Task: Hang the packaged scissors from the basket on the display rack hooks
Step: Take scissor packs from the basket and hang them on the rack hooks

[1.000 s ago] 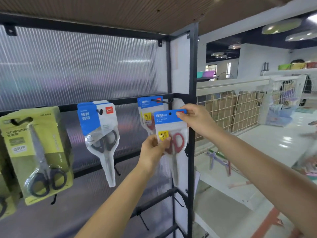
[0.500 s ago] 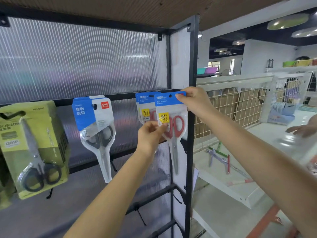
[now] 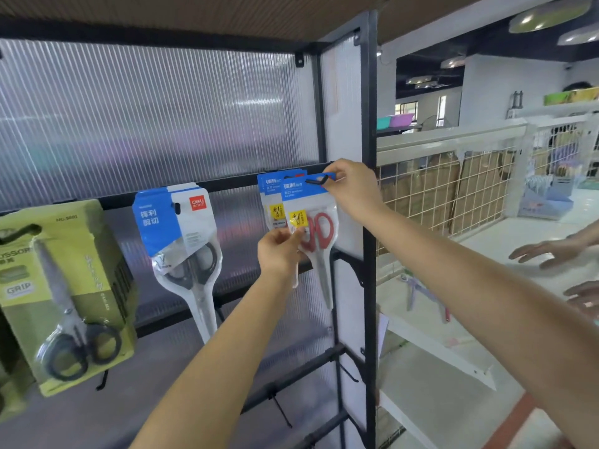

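Observation:
A clear packet of red-handled scissors point(image 3: 319, 234) with a blue header hangs at the right end of the rack. The black hook's point(image 3: 317, 180) tip pokes through the header's hole. My right hand point(image 3: 351, 189) pinches the header's top right corner. My left hand point(image 3: 278, 249) pinches the packet's lower left side by the yellow sticker. A second, like packet point(image 3: 270, 202) hangs just behind it on the same hook.
A blue-and-white scissors packet point(image 3: 181, 241) hangs to the left, and green boxed scissors point(image 3: 61, 293) hang further left. Bare hooks point(image 3: 280, 411) stick out of the lower rails. A black frame post point(image 3: 369, 222) stands right of the packets. Another person's hands point(image 3: 551, 252) are over the white shelf at right.
Both hands have raised the red-scissors packet from below the hook up onto it; the hook tip now shows through the header hole.

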